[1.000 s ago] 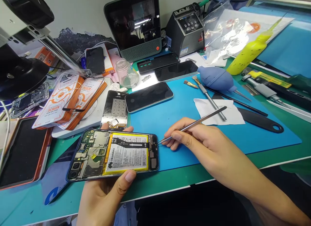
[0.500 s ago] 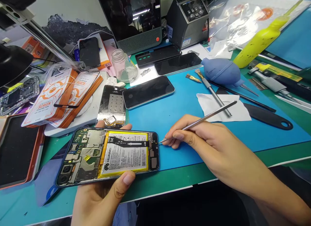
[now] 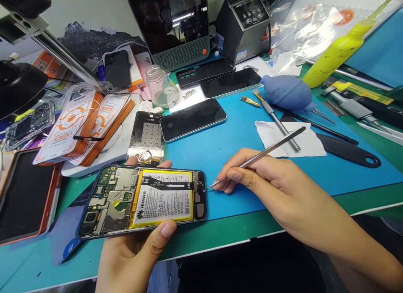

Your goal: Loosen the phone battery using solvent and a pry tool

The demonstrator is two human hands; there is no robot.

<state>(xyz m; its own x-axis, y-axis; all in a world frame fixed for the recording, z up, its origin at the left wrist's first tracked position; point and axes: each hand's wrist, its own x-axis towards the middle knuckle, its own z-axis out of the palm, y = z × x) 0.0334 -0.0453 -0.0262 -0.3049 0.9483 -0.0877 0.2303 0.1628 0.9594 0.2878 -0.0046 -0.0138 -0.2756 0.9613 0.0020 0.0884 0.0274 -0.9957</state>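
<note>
- Left hand: near, left of centre. Palm up under the opened phone, thumb on its near edge, two fingertips showing past its far edge. Grip narrow, phone held across it.
- Phone: back off, innards up, near edge of the bench. Camera end left; yellow-edged battery mid-body with a black flex strip across it.
- Right hand: right of phone, over the blue mat. Pen grip, thumb and fingers pinched on a thin metal tool, other fingers curled under.
- Tool: tip at the phone's right end, far end angled up and right. Can't tell if the tip touches.
- Beyond, right: white tissue with a metal-handled brush lying across it; blue air blower just behind.
- Beyond, centre-left: dark panel beside a face-up phone with a black screen.
- Left: orange-white boxes, stacked.
- Far: glass jar left of centre, display unit behind it.
</note>
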